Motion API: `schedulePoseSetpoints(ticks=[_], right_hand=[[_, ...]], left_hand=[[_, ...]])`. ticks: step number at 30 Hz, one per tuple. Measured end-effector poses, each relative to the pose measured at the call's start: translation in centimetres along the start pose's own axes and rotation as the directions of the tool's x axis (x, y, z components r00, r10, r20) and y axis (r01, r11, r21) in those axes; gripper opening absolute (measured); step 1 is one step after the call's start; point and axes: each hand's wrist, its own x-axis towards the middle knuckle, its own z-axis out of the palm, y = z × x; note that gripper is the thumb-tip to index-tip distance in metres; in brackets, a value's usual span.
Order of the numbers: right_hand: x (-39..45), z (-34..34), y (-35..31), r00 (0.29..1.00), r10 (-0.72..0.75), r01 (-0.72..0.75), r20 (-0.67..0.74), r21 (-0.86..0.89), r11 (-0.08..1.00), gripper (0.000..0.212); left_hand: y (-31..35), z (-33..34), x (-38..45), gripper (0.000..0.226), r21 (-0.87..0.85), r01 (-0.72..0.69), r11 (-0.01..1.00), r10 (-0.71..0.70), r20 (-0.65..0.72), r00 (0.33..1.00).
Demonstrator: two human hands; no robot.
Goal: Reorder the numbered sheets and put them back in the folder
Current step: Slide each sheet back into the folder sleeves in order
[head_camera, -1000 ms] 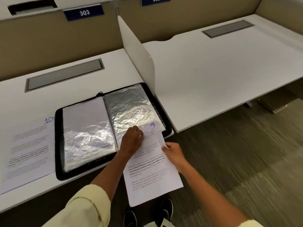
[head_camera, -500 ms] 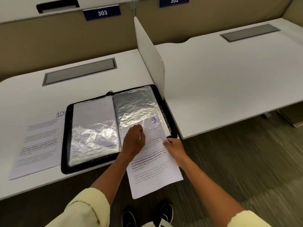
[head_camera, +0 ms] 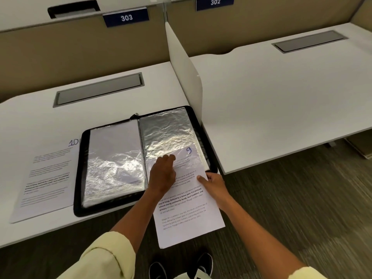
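Note:
A black zip folder (head_camera: 79,170) lies open on the desk, showing shiny clear sleeves on both pages. Sheet 9 (head_camera: 187,210) has its top end inside the right-hand sleeve (head_camera: 169,133), and its lower part hangs past the desk edge. My left hand (head_camera: 163,174) presses on the sleeve's lower opening, on top of the sheet. My right hand (head_camera: 214,185) pinches the sheet's right edge. Sheet 10 (head_camera: 46,178) lies flat on the desk to the left of the folder.
A white divider panel (head_camera: 185,67) stands right behind the folder's right edge. Beyond it is a second white desk (head_camera: 281,101). Grey cable flaps (head_camera: 98,89) sit at the back of each desk. My shoes (head_camera: 181,266) show on the carpet below.
Sheet 9 has slid further up into the right-hand sleeve, with the 9 now under the plastic. Both hands moved up with it. The camera shifted a little to the left.

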Motion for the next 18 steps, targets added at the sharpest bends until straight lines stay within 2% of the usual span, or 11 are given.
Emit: schedulePoseSetpoints(ticks=[3, 10, 18], right_hand=[[-0.4, -0.4, 1.0, 1.0, 0.015, -0.015, 0.023, 0.017, 1.0, 0.007], [-0.9, -0.3, 2.1, 0.997, -0.034, 0.03, -0.068, -0.055, 0.998, 0.005], [1.0, 1.0, 0.1, 0.984, -0.062, 0.041, -0.166, -0.122, 0.992, 0.008]], left_hand=[[-0.1, 0.7, -0.2, 0.021, 0.022, -0.025, 0.999, 0.025, -0.003, 1.0], [-0.8, 1.6, -0.7, 0.002, 0.009, -0.077, 0.997, 0.077, -0.051, 0.996], [-1.2, 1.0, -1.6, 0.007, -0.091, -0.034, 0.995, 0.029, -0.049, 0.998]])
